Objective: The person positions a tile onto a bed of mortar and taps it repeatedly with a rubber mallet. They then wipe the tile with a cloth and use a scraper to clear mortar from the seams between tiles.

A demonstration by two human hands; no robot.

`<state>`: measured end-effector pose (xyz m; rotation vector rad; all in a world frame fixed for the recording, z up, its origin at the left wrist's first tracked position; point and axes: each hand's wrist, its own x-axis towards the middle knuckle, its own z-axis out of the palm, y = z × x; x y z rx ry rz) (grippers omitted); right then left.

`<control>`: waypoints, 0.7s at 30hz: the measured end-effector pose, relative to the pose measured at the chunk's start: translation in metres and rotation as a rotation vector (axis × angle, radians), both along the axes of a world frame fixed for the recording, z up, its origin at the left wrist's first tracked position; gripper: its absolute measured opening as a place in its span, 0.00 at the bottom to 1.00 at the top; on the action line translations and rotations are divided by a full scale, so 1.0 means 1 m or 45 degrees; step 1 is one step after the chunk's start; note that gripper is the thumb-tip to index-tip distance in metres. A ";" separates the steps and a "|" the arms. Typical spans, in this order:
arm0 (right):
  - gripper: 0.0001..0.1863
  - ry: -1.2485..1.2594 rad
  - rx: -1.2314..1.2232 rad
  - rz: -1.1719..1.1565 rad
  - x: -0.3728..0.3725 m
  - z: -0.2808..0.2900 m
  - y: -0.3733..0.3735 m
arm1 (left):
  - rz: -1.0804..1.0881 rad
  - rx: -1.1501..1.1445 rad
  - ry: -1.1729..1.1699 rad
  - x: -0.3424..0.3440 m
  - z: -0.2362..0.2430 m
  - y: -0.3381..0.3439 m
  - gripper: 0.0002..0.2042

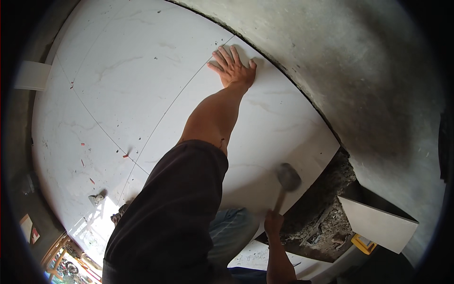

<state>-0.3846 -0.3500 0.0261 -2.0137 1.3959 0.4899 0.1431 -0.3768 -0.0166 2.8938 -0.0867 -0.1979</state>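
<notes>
My left hand (232,68) lies flat with fingers spread on a large white veined floor tile (265,128), close to the wall and beside a tile joint. Lower right, my right hand (273,223) is wrapped round the wooden handle of a mallet (289,177). Its dark, blurred head is over the same tile, near the tile's right edge; I cannot tell whether it touches. Past that edge lies a strip of rough grey mortar bed (321,213).
A bare grey wall (364,94) runs along the upper right. By the mortar bed stands a cut piece of tile (378,222), with a yellow object (363,244) beside it. Small red chips (126,155) and crumbs are scattered on the laid tiles. Another tile piece (33,75) is at the far left.
</notes>
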 end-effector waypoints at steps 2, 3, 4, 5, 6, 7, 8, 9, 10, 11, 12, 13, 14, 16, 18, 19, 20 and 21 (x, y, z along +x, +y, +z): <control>0.21 -0.263 -0.065 -0.197 0.027 0.015 0.007 | -0.004 0.036 0.040 0.000 0.002 0.007 0.40; 0.22 -0.507 -0.135 -0.399 0.032 0.025 0.011 | -0.019 0.025 0.015 0.001 -0.002 0.009 0.39; 0.22 -0.504 -0.154 -0.405 0.017 0.019 0.010 | -0.030 0.008 0.019 -0.002 -0.002 0.005 0.39; 0.21 -0.239 -0.119 -0.151 -0.006 0.007 0.010 | -0.026 0.007 0.028 -0.005 -0.002 0.003 0.39; 0.21 0.006 -0.086 0.100 -0.014 -0.006 0.005 | -0.019 0.002 0.014 -0.001 0.002 -0.004 0.39; 0.21 0.002 -0.070 0.110 0.005 0.007 0.009 | 0.001 -0.001 -0.032 0.005 -0.002 0.001 0.39; 0.20 -0.235 -0.094 -0.086 0.023 0.024 0.013 | 0.011 0.016 -0.035 0.008 -0.003 0.006 0.39; 0.19 -0.470 -0.125 -0.289 0.037 0.036 0.012 | 0.007 0.013 -0.037 0.011 0.000 0.005 0.39; 0.19 -0.452 -0.137 -0.298 0.020 0.031 0.012 | -0.015 -0.005 -0.018 0.006 0.002 0.000 0.39; 0.17 -0.153 -0.105 -0.008 -0.006 0.018 0.011 | -0.009 -0.024 0.011 0.000 0.005 -0.001 0.39; 0.14 0.104 -0.076 0.287 -0.009 0.003 0.006 | -0.010 -0.037 -0.015 0.006 0.009 -0.006 0.39; 0.14 0.104 -0.063 0.293 0.006 0.016 0.010 | 0.001 -0.009 -0.013 0.005 0.002 0.001 0.39; 0.14 -0.178 -0.039 -0.027 0.020 0.033 0.015 | 0.012 0.019 -0.011 0.004 -0.003 0.007 0.40; 0.14 -0.447 -0.024 -0.355 0.015 0.033 0.014 | 0.005 0.010 -0.020 0.008 0.001 0.002 0.39; 0.14 -0.102 -0.117 0.216 -0.012 0.009 0.011 | -0.012 -0.005 -0.026 0.004 0.002 -0.001 0.39; 0.14 -0.111 -0.119 0.217 -0.011 0.008 0.007 | -0.011 0.001 -0.021 0.003 0.001 0.000 0.39; 0.14 -0.249 -0.129 0.119 -0.012 0.009 0.002 | -0.011 0.007 -0.016 0.004 0.002 0.000 0.39; 0.14 -0.369 -0.128 0.022 -0.010 0.016 0.001 | -0.009 0.015 -0.007 0.004 0.002 0.000 0.39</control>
